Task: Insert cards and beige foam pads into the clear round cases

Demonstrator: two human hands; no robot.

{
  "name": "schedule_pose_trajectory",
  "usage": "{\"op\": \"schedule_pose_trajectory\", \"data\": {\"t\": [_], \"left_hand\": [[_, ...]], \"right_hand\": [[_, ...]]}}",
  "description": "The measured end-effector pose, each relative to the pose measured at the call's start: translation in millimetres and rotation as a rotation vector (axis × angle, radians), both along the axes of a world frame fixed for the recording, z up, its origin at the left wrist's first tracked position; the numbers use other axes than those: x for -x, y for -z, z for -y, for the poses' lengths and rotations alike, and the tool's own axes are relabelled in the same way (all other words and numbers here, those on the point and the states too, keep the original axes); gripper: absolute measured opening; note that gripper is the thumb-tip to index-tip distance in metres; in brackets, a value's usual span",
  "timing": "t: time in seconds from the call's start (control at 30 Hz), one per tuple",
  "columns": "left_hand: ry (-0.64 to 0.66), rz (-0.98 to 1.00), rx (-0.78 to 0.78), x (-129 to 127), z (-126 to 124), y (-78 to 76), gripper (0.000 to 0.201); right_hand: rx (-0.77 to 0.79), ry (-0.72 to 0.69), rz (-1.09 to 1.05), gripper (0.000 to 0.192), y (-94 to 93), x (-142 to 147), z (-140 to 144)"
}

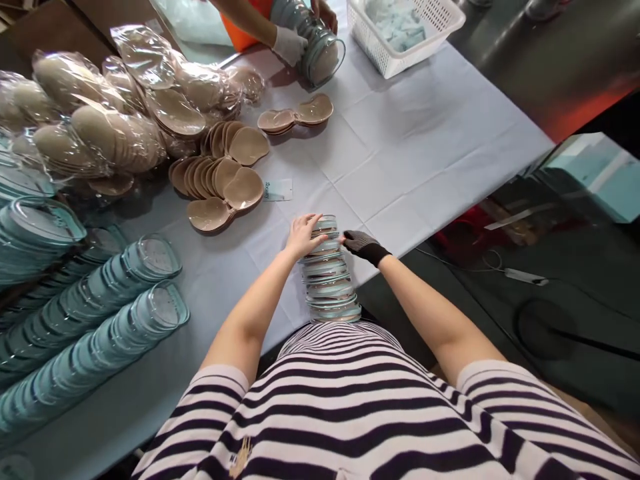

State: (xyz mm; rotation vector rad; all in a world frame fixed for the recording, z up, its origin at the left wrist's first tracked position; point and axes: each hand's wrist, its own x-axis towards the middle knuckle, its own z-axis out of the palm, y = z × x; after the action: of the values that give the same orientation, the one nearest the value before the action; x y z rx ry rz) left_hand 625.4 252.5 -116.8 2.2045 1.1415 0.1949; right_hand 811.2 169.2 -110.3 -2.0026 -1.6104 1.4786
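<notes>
A row of clear plastic cases [330,288] with pale blue edges and brown contents lies in front of my body, at the near edge of the table. My bare left hand [303,237] grips the far end of this row, fingers over its left side and top. At its right side, my right hand [364,245], in a dark glove with bare fingertips, curls its fingers against the far cases. Left of the row, brown bra cups [245,189] lie nested in stacks. Beside them is a small printed card [279,190].
Rows of filled blue cases [155,310] line the left side. Plastic-wrapped cups [100,133] are heaped behind them. Across the table, another person's gloved hand [290,45] holds similar cases [323,59]. A white basket [385,57] stands at the far right.
</notes>
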Motion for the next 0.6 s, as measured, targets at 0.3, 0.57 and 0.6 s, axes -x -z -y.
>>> {"op": "schedule_pose_trajectory", "data": {"t": [0.3, 0.57, 0.6], "left_hand": [[0.014, -0.121, -0.027, 2, 7, -2.6, 0.069], [0.049, -0.184, 0.008, 5, -2, -11.4, 0.07], [0.062, -0.177, 0.023, 5, -4, -12.4, 0.069]], "right_hand": [[0.453, -0.115, -0.381, 0.01, 71.4, -26, 38], [0.296, -0.134, -0.551, 0.024, 50.6, -40, 46], [0.255, -0.157, -0.501, 0.026, 41.9, -34, 47]]}}
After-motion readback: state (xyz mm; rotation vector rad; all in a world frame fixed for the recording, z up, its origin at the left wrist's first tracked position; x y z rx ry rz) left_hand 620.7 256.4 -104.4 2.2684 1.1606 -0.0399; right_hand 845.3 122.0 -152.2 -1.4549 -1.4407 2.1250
